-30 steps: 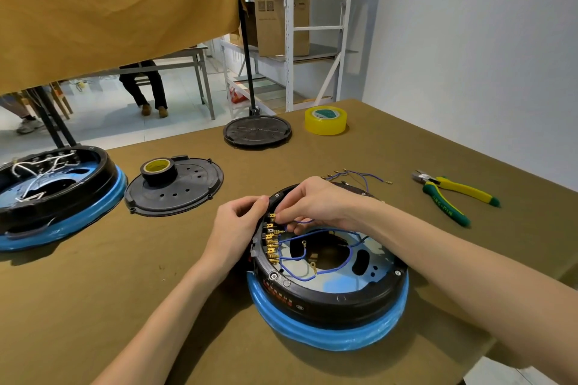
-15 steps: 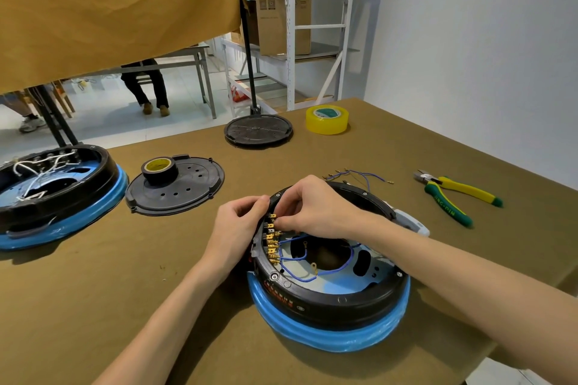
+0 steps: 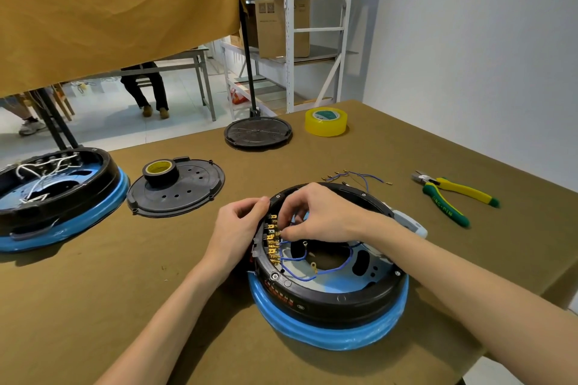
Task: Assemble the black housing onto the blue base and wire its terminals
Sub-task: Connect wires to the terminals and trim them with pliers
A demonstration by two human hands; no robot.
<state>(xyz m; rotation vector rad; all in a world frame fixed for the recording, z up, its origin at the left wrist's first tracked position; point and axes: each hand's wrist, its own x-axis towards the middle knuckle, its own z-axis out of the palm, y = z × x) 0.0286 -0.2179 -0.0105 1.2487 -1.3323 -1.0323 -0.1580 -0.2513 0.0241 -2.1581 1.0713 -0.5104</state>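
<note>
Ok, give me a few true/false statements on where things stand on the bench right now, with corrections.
1. The right hand reaches into the black housing at the row of brass terminals. True.
2. The pliers are in the left hand. False: they lie on the table, right of the housing; the left hand grips the housing's rim.
3. The black housing sits on the blue base. True.
4. The yellow tape roll rests on the holed black cover. False: it stands on the table near the far edge; a black tape roll sits on that cover.
5. Blue wires loop inside the housing. True.
</note>
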